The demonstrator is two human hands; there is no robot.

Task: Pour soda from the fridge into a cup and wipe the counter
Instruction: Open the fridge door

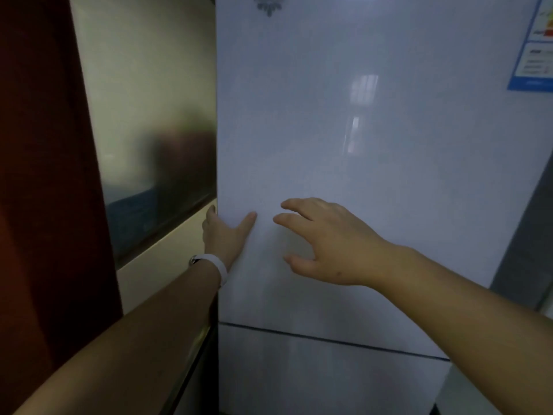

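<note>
A tall white fridge fills the view, its glossy upper door (359, 130) closed. My left hand (224, 235) grips the left edge of that door: the fingers wrap round the edge and the thumb lies on the front. A white band sits on that wrist. My right hand (326, 241) hovers just in front of the door's lower part with fingers spread and relaxed, holding nothing. No soda, cup or counter is in view.
A seam (329, 339) separates the upper door from a lower door (314, 381). A cream cabinet with a frosted glass panel (155, 130) stands close on the left, beside a dark red surface (45, 175). Energy labels (535, 43) sit at the door's upper right.
</note>
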